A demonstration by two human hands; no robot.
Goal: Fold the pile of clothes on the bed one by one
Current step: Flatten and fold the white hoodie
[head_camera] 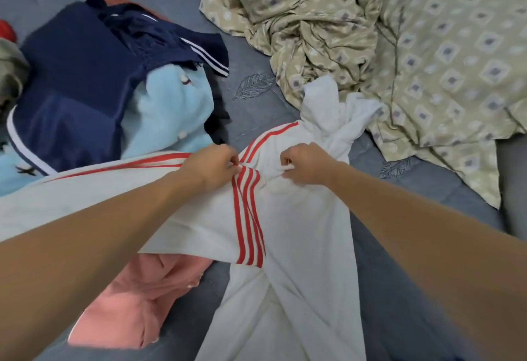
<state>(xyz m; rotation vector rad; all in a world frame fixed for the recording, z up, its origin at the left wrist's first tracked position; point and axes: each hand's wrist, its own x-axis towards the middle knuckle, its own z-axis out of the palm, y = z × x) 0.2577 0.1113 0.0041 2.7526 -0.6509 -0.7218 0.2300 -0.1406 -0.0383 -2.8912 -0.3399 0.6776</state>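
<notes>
Pinching the same garment from two sides, both hands work at the middle of a white shirt with red stripes (299,218) spread over the blue-grey bed (251,109). The left hand (212,168) has its fingers curled tight on the fabric right where a band of three red stripes bends; the right hand (306,165), just beside it, grips a small fold of plain white cloth between thumb and curled fingers. The shirt runs out from under both forearms — one part stretching away past the left wrist, another trailing down toward the person, and a bunched, twisted end lying just beyond the right hand.

Beyond the left hand lies the pile: a navy garment with white stripes (85,75) on top of a light blue fleecy piece (171,109), both close to the left hand's knuckles. Under the left forearm, partly covered by the white shirt, sits a pink garment (137,298). Beyond and outward from the right hand, a crumpled beige patterned sheet (399,46) — well apart from the fingers — covers that side of the bed.
</notes>
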